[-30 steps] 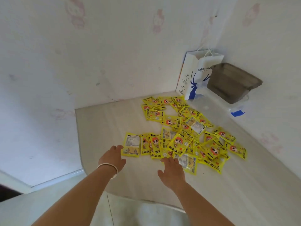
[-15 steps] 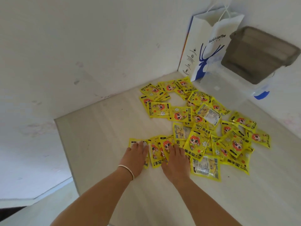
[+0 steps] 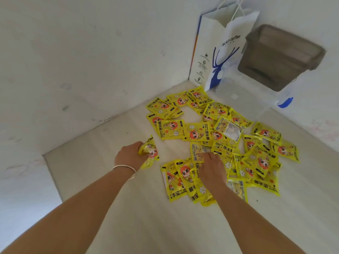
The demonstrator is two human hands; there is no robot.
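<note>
Yellow foil hand-warmer packets [image 3: 220, 136] printed with a red-haired cartoon figure are lying in a loose, overlapping spread, running from the far corner of the counter toward its middle. The right hand [image 3: 211, 168] is resting on the near part of that spread, its fingers bending down onto a packet lying face-down; whether they are pinching it or only pressing cannot be told. The left hand [image 3: 130, 155] is hovering just off the spread's left side, nearer the counter's left edge, and is gripping one crumpled yellow packet [image 3: 149, 152] in its curled fingers.

Gathering seems to be the step in hand. To do it well, the right hand is probably better off peeling one packet from the top of the overlap, since slick foil is likely to slide. Keeping the collected ones flat would also make them easier to stack.

White, smudged walls [image 3: 73, 52] are meeting behind the pale wood-grain counter [image 3: 128, 208]. A white paper carrier bag with a blue deer [image 3: 216, 52] is standing in the far corner, and a grey-brown translucent plastic box [image 3: 278, 57] is sitting beside it. A thin silver bangle [image 3: 126, 168] is circling the left wrist.
</note>
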